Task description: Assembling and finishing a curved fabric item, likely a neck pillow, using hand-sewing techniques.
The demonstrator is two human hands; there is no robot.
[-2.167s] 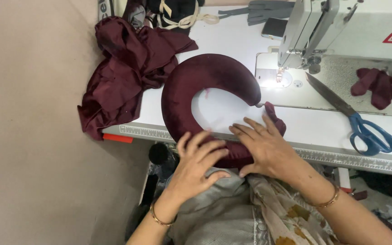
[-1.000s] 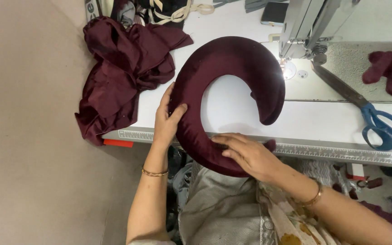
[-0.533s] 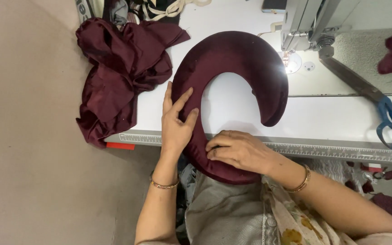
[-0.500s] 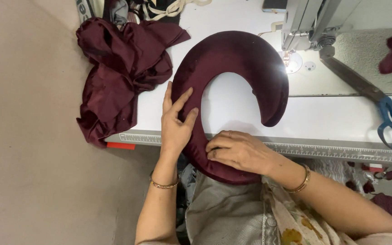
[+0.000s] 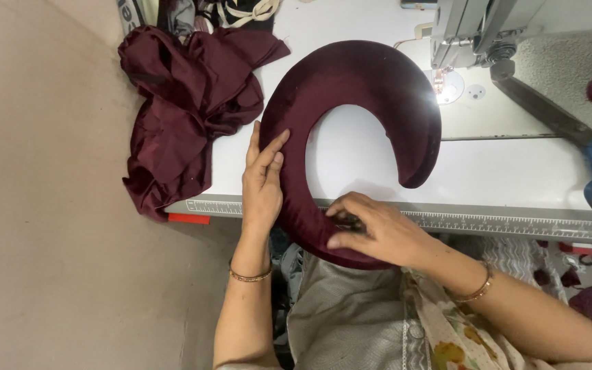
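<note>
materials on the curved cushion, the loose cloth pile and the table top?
Curved cushion: dark maroon fabric with a soft sheen, likely velvet or velour; light catches its nap and it looks stuffed. Cloth pile: the same maroon, thinner, crumpled in sharp folds, probably a woven lining or satin. Table top: smooth white, faintly glossy, likely laminate; a ruler strip runs along its front edge.

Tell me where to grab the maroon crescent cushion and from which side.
Grip the crescent cushion at its thick top arch, reaching from the open inner side. The tapered tip is thin, the left hand and right hand occupy the lower curve, and the sewing machine crowds the outer right.
</note>
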